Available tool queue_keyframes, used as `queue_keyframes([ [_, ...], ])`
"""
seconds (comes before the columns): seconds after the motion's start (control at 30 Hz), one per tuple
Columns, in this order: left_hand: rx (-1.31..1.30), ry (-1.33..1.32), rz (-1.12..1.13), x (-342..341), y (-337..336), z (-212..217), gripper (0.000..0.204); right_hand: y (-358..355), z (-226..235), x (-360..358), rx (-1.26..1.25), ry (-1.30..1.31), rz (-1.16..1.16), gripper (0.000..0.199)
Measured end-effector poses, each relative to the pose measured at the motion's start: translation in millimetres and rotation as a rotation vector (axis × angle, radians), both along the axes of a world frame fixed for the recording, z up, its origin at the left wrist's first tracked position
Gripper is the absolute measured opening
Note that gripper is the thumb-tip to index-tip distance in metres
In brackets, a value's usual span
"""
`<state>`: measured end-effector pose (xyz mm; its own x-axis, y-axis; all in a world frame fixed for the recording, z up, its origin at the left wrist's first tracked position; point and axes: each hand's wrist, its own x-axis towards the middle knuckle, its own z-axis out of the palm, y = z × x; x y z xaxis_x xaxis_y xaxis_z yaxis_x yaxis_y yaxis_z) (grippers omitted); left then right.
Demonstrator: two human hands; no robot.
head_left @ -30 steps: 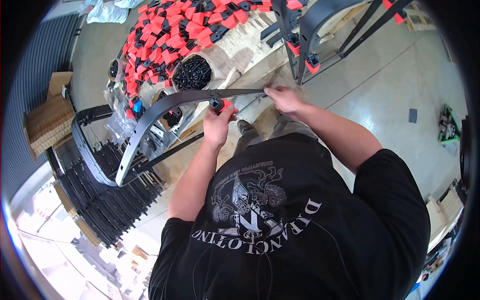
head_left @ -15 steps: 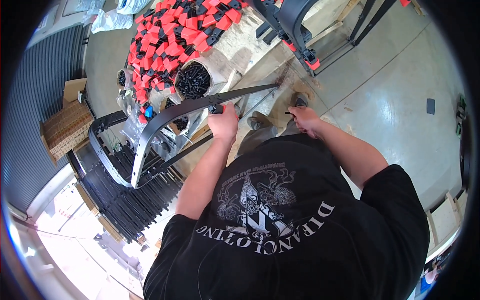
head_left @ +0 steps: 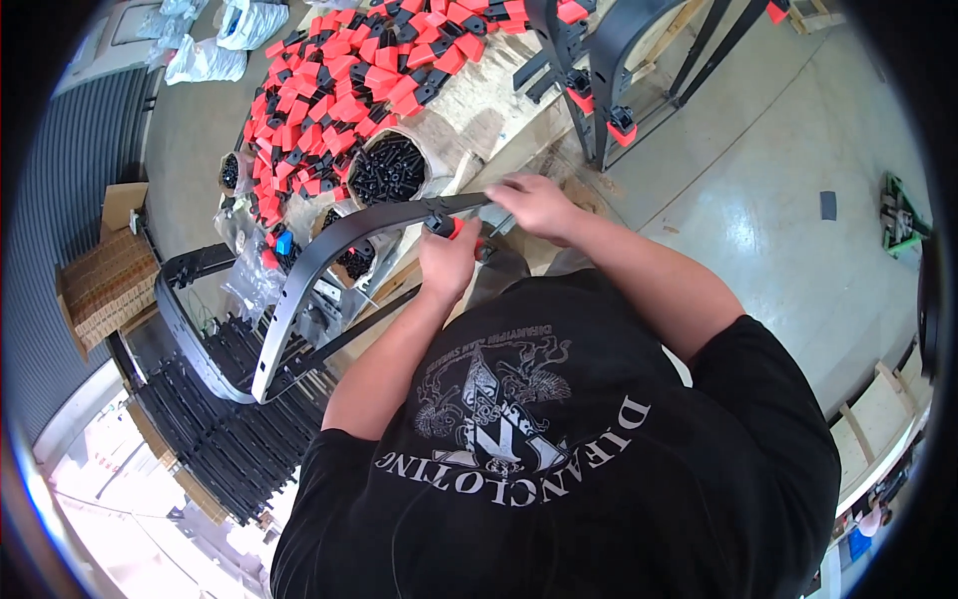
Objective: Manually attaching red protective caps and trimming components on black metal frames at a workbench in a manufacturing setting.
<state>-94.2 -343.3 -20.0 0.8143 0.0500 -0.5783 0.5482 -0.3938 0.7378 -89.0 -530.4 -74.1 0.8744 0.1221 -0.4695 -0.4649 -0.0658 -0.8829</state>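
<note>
A long curved dark grey bar (head_left: 329,250) arcs from the workbench edge down to the lower left. My left hand (head_left: 451,262) grips it near its upper end, right by a red and black clip (head_left: 444,228) fitted on the bar. My right hand (head_left: 539,205) is closed over the bar's very end, just right of the clip, fingers curled. Whether it holds something small as well is hidden. Both forearms reach up from my black printed shirt.
A heap of red and black clips (head_left: 349,70) covers the wooden bench (head_left: 479,110), beside a round tub of black screws (head_left: 389,168). Upright black frames with red clips (head_left: 599,100) stand at the top. Stacked black bars (head_left: 215,449) and a cardboard box (head_left: 105,280) lie left.
Half a second ago my right hand was off the bar, lower to the right. It has moved back up onto the bar's end. My left hand keeps its grip.
</note>
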Motion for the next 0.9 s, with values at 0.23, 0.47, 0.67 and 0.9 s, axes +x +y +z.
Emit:
queue_keyframes([
  [0.23, -0.091, -0.033, -0.126, 1, 20, 10, 0.025, 37, 58, 35, -0.100, -0.151, 0.248, 0.043],
  [0.47, -0.466, 0.071, -0.145, 0, 41, 13, 0.030, 43, 75, 45, -0.108, -0.094, 0.331, 0.036],
  [0.67, -0.647, 0.140, -0.039, -8, 47, 17, 0.030, 47, 73, 49, 0.055, 0.155, 0.296, 0.037],
  [0.9, -0.235, 0.003, -0.225, -4, 42, 13, 0.028, 51, 71, 50, 0.067, 0.226, 0.245, 0.037],
])
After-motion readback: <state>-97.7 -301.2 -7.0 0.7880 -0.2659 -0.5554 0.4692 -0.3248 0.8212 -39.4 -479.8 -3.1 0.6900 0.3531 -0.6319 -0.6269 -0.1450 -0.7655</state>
